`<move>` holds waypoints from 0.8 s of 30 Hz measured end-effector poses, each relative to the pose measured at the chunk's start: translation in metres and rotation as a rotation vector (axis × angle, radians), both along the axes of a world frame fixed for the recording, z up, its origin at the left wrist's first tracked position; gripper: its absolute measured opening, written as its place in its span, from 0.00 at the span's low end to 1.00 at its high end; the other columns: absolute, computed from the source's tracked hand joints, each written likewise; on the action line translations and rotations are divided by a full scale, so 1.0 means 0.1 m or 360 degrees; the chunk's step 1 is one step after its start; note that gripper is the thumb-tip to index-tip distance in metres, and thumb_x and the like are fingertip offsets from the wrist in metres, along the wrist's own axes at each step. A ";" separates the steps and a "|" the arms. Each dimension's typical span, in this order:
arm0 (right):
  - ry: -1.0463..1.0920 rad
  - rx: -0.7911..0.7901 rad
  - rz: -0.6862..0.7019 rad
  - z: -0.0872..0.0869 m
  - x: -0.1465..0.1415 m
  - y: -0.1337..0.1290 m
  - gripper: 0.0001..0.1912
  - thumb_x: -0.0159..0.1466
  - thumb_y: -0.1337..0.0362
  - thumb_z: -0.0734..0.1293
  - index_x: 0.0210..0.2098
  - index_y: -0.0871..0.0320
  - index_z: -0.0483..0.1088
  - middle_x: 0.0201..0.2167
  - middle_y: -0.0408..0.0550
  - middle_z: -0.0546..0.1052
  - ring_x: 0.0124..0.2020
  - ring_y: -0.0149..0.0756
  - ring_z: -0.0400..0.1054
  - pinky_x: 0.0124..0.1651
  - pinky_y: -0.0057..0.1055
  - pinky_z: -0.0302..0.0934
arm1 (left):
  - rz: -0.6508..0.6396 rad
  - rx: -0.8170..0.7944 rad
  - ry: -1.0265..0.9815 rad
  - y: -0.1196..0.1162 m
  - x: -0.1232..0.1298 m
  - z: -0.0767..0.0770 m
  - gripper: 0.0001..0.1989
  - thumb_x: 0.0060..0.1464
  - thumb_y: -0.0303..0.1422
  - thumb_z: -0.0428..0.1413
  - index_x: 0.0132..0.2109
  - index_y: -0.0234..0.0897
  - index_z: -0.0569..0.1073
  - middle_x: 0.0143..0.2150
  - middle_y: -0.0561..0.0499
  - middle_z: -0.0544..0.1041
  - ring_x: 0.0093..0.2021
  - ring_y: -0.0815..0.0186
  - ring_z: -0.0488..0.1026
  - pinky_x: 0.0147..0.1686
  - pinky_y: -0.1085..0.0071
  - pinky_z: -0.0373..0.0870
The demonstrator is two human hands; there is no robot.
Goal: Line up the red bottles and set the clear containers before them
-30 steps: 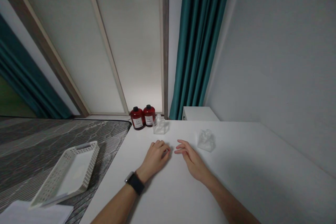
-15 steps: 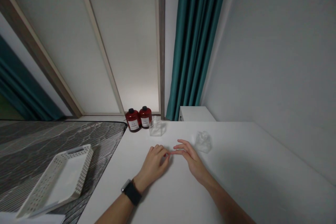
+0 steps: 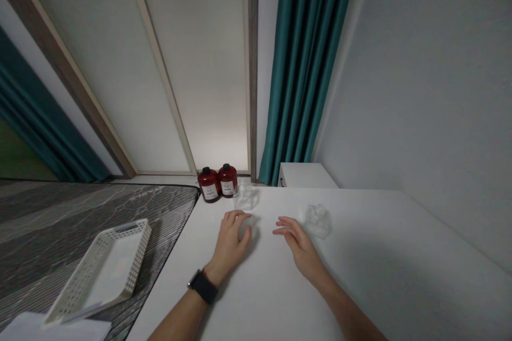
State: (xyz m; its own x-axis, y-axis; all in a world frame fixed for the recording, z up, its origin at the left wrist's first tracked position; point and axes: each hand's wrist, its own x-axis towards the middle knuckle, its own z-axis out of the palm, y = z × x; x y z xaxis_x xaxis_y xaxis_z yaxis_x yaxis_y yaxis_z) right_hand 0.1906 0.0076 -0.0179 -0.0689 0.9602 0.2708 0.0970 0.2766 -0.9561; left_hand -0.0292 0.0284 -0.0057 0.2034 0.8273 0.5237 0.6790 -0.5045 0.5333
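Observation:
Both my hands rest palm down on the white table. My left hand, with a black watch on its wrist, lies flat with fingers slightly curled and holds nothing. My right hand lies beside it with fingers spread, also holding nothing. A clear glass bottle stands just beyond my left hand. A second clear glass piece sits close to the right of my right hand's fingertips.
Two dark red bottles with black caps stand at the table's far left corner. A white perforated basket lies on the grey patterned surface to the left, over white paper. Teal curtains and a grey wall are behind.
My two hands, fingertips touching half a second ago, have drawn apart; the left one moved left and flattened. The view shifted slightly.

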 end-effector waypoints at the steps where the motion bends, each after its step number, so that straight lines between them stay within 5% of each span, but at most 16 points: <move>1: -0.0033 0.0021 -0.0013 -0.01 -0.01 0.00 0.16 0.68 0.57 0.60 0.52 0.54 0.67 0.48 0.53 0.77 0.46 0.42 0.77 0.55 0.44 0.65 | 0.0071 0.0031 -0.0023 0.04 -0.05 -0.01 0.16 0.59 0.27 0.51 0.53 0.42 0.71 0.49 0.43 0.73 0.52 0.52 0.68 0.54 0.51 0.68; 5: -0.0174 0.0141 -0.0053 -0.01 -0.05 0.00 0.15 0.68 0.62 0.59 0.52 0.54 0.68 0.47 0.52 0.76 0.47 0.40 0.75 0.55 0.43 0.65 | 0.0203 0.0097 0.0075 0.23 -0.21 -0.01 0.24 0.58 0.29 0.52 0.62 0.40 0.65 0.57 0.41 0.69 0.58 0.51 0.65 0.60 0.49 0.65; 12: -0.0308 0.0340 -0.0073 0.00 -0.10 -0.04 0.18 0.64 0.71 0.57 0.52 0.54 0.68 0.48 0.52 0.71 0.47 0.40 0.71 0.54 0.43 0.66 | 0.0121 0.0114 0.0458 0.48 -0.34 0.00 0.31 0.57 0.29 0.54 0.67 0.35 0.60 0.69 0.38 0.61 0.68 0.46 0.57 0.66 0.46 0.58; 24: -0.0384 0.0443 -0.0106 0.00 -0.11 -0.03 0.23 0.61 0.75 0.56 0.53 0.54 0.68 0.49 0.51 0.71 0.47 0.39 0.70 0.54 0.42 0.65 | -0.0149 0.0099 0.0579 0.36 -0.39 0.13 0.23 0.59 0.27 0.51 0.61 0.33 0.67 0.62 0.36 0.68 0.63 0.49 0.65 0.62 0.48 0.66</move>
State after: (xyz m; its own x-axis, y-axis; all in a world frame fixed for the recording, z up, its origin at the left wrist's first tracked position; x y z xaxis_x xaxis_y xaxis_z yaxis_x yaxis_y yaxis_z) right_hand 0.1796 0.0050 -0.0177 -0.1025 0.8565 0.5059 0.3366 0.5084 -0.7926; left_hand -0.0683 0.0648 0.0072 0.4585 0.7653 0.4517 0.7678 -0.5971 0.2323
